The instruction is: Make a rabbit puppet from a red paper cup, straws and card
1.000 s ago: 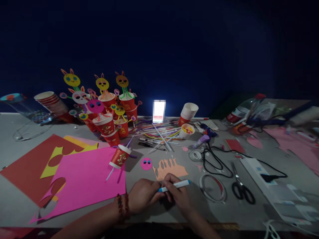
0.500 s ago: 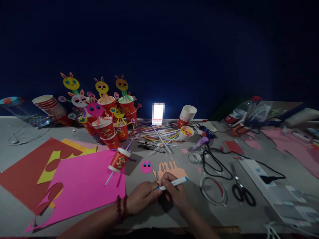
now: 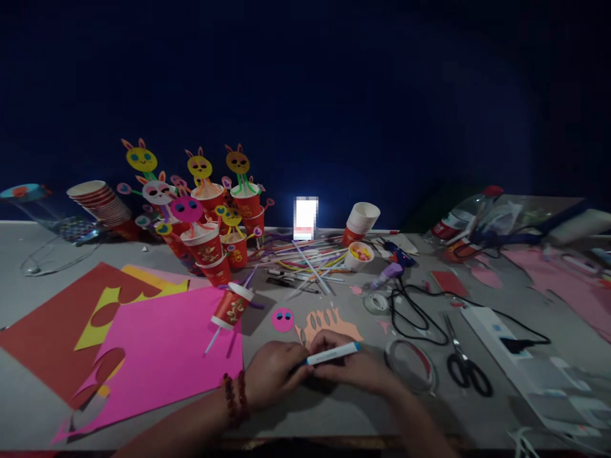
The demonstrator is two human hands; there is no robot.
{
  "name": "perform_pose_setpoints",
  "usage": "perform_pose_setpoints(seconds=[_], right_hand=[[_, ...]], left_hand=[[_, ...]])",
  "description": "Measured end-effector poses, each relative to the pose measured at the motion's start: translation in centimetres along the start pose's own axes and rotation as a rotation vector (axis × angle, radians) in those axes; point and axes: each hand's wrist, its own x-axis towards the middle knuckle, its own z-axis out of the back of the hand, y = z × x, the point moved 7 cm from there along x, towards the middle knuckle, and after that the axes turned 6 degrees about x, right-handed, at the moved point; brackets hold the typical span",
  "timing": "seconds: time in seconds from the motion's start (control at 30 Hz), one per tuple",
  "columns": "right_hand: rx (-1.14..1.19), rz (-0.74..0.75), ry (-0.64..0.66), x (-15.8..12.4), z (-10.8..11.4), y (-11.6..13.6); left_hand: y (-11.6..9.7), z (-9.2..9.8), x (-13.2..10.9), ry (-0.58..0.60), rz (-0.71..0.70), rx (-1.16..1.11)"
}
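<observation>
My right hand (image 3: 351, 367) holds a white marker (image 3: 334, 353) with blue ends, which lies slantwise across its fingers. Close against it is my left hand (image 3: 279, 375), wearing a beaded bracelet (image 3: 235, 397); its fingers are closed near the marker's left end, and whatever they pinch is hidden. Just beyond the hands lies a peach paper offcut (image 3: 329, 326) with holes cut in it. A pink paper disc (image 3: 282, 319) with two eyes sits to its left. On the left, a red paper cup (image 3: 233, 305) with straws through it rests tilted on a pink sheet (image 3: 181, 356).
Several red cups with paper bunny faces (image 3: 186, 208) stand at the back left. Straws (image 3: 305, 261) lie behind the hands. On the right are tape rolls (image 3: 411, 366), scissors (image 3: 465, 369), a glue gun (image 3: 400, 253), a black cable (image 3: 420, 318) and a power strip (image 3: 501, 346).
My right hand has turned and moved slightly right, so the marker lies across its fingers. My left hand stays close beside it. The whole view has shifted slightly.
</observation>
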Motion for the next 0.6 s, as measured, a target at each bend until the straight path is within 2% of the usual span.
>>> perform_pose_setpoints(seconds=[0.07, 0.17, 0.23, 0.37, 0.47, 0.6], right_hand=[[-0.265, -0.01, 0.076, -0.7, 2.4, 1.6], [-0.565, 0.058, -0.259, -0.7, 7.8, 4.3], [-0.629, 0.135, -0.372, 0.1, 9.2, 5.5], [-0.807, 0.242, -0.286, 4.0, 7.5, 6.5], [-1.054, 0.211, -0.249, 7.1, 6.1, 6.5], [-1.168, 0.159, -0.272, 10.2, 5.5, 6.1]], left_hand=[[-0.6, 0.1, -0.1, 0.004, -0.08, 0.059], [-1.8, -0.1, -0.3, 0.026, -0.217, 0.101], [-2.2, -0.4, -0.4, 0.034, -0.263, 0.119], [-2.0, -0.7, -0.4, 0.022, -0.23, 0.132], [-1.2, -0.6, -0.4, -0.008, -0.162, 0.154], [-0.3, 0.0, -0.3, -0.069, -0.107, 0.158]])
